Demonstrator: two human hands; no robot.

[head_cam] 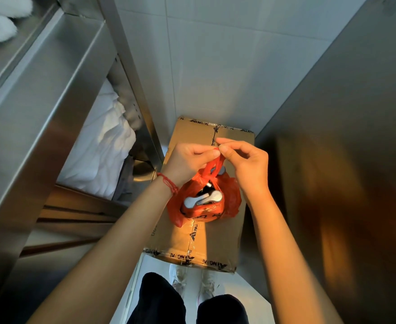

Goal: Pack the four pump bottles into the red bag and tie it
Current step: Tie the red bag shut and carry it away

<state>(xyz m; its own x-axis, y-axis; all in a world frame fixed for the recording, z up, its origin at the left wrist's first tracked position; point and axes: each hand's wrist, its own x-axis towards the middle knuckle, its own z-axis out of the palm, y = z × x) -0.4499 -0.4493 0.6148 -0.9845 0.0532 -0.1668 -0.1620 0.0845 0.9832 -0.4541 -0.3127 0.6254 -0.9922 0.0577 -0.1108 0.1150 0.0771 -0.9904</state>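
Note:
A red plastic bag point(229, 199) sits on a taped cardboard box point(218, 244). Silver pump heads of the pump bottles point(203, 199) show through its open mouth; the bottle bodies are hidden inside. Another silver pump head peeks out near the handles. My left hand point(187, 161) and my right hand point(246, 163) are both above the bag, pinching the bag's red handles together at their fingertips. The handles are pulled up and crossed over the opening. A red string bracelet is on my left wrist.
A steel shelf unit point(40, 108) stands on the left with white linens point(103, 148) on its lower shelf. A steel panel point(344, 136) rises on the right. A tiled wall is behind the box. My feet and dark trousers are below the box.

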